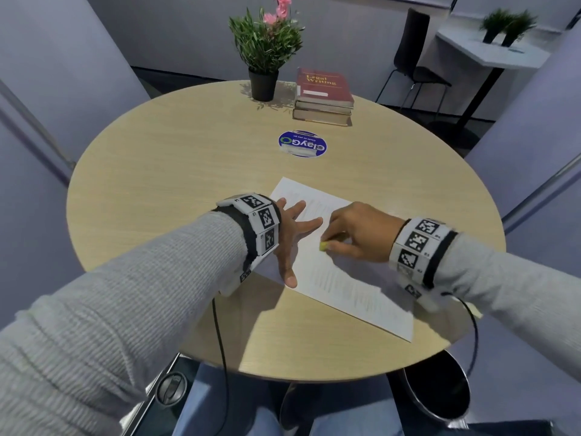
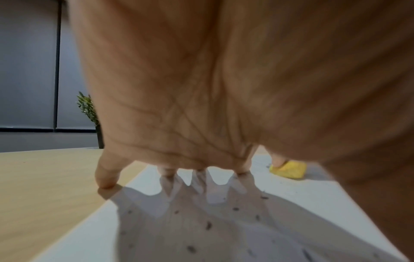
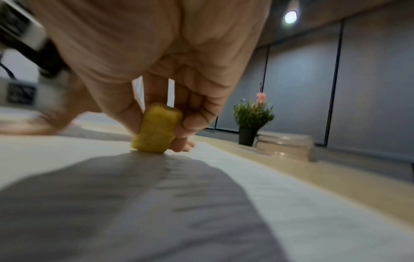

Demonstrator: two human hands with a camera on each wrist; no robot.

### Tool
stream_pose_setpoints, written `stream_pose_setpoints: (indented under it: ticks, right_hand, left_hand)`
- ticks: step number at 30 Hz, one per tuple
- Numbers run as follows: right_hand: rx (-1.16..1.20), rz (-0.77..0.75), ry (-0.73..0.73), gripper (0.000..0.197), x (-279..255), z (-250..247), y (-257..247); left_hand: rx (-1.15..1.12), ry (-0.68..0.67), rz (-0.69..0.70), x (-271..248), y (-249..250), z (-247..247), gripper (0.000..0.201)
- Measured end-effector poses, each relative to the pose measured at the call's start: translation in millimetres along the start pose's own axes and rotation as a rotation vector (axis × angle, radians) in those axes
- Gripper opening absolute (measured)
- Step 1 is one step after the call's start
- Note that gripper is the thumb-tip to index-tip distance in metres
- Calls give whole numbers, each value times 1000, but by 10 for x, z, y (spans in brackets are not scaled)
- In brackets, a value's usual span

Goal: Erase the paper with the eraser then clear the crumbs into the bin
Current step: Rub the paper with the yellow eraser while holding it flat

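Yellow and worn at the edges, the eraser (image 3: 156, 128) stands on end on the paper (image 1: 342, 278), its lower face touching the sheet. The right hand (image 1: 358, 231) pinches it between thumb and curled fingers (image 3: 192, 115). The left hand (image 1: 287, 234) lies on the sheet's left part with its fingers (image 1: 309, 223) straight and spread, tips pressing down; in the left wrist view the little finger (image 2: 107, 175) lands just off the paper edge, on the wood. Dark crumbs (image 2: 208, 225) are scattered on the sheet under that palm. Faint lines of writing cover the paper, too blurred to read.

The paper lies at a slant on the near right part of the round wooden counter (image 1: 157, 171). Below the counter's near right edge stands the bin (image 1: 437, 388), dark inside. At the far side are a potted plant (image 1: 265, 55), a stack of books (image 1: 323, 96) just beside it, and a round blue sticker (image 1: 302, 144) nearer the middle.
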State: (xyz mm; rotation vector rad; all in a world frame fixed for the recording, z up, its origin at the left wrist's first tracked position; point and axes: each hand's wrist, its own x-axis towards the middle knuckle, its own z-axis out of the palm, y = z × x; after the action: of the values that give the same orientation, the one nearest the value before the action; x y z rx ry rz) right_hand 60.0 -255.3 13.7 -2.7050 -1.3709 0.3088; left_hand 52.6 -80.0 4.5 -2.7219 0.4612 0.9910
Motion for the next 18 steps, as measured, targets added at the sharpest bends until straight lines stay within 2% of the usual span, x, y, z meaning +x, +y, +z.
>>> stream_pose_setpoints:
  ticks: [1,3,6,7,11,13,16,18]
  right_hand:
    - [-15,27,29,20,0,5,50]
    - [3,-41,42,21,-68,82,-100]
    - [69,-152,-98,22,-196,171,-415]
    - [81,-143,-108,22,-181,140,-385]
    - [25,39,42,19,-33,9,22]
    - [20,-4,54,20,-69,73,-44]
    - [80,-133,-69,25,-233,170,-348]
    - [101,-115,-79,23,-203,125,-293]
  left_hand:
    - [3,6,-1,-3,6,1,135]
    - [6,9,0,1,-3,-1,135]
    - [15,-3,4,15,-13,-3,137]
    - [26,0,2,12,-12,0,136]
    - [43,11,0,-16,14,3,132]
    - [40,10,3,-31,23,-7,132]
    - [33,9,3,-40,21,-11,132]
    - [38,8,0,-48,22,-16,132]
